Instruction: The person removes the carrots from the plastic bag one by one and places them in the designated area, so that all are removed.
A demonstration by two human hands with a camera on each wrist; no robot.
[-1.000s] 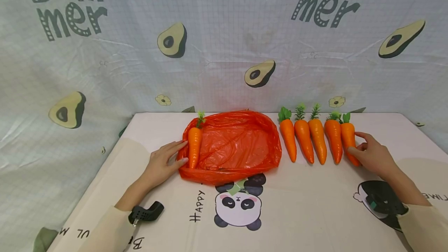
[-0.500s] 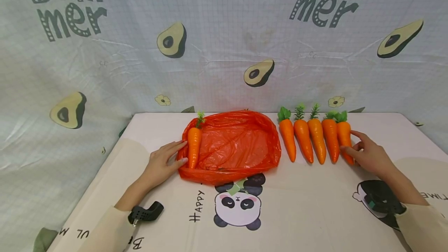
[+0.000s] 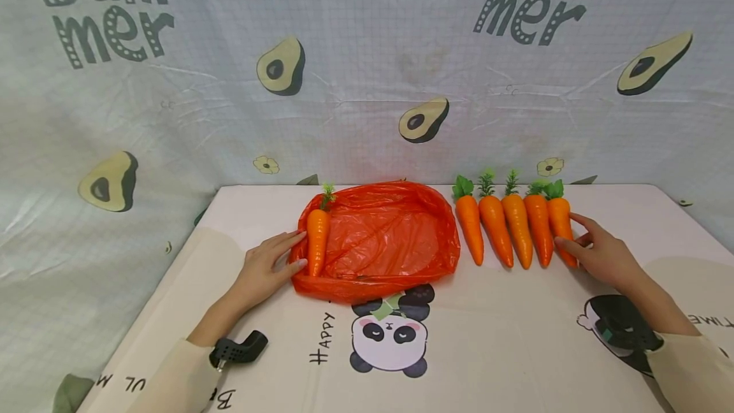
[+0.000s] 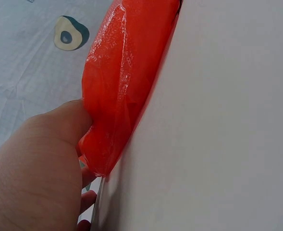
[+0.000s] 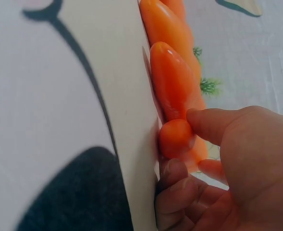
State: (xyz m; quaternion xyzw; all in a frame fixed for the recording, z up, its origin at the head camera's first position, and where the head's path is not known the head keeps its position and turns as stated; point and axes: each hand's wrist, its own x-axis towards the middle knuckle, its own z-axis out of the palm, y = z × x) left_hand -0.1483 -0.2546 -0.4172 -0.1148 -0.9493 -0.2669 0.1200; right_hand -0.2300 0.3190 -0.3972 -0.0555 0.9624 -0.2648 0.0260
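Note:
A red plastic bag (image 3: 390, 289) lies spread on the table, its mouth facing up and its rim rolled into a ring. One carrot (image 3: 318, 241) with a frilly green top is inside, along the left wall. My left hand (image 3: 268, 266) rests against the bag's left side, thumb and fingers apart at the rim. To the right of the bag, several carrots lie in a row with green tops away from me. My right hand (image 3: 604, 253) holds the rightmost carrot (image 3: 559, 218), thumb over it and fingers along its right side; its tip (image 5: 176, 138) shows between them in the right wrist view.
The row's leftmost carrot (image 3: 470, 225) lies just beside the bag's right wall. A printed tablecloth (image 3: 493, 349) with panda drawings covers the table. Behind the table's far edge hangs a pale curtain (image 3: 355, 113) with avocado prints.
My right hand has moved left, bringing the rightmost carrot up against its neighbour, and the row sits closer together. My left hand and the bag have stayed in place.

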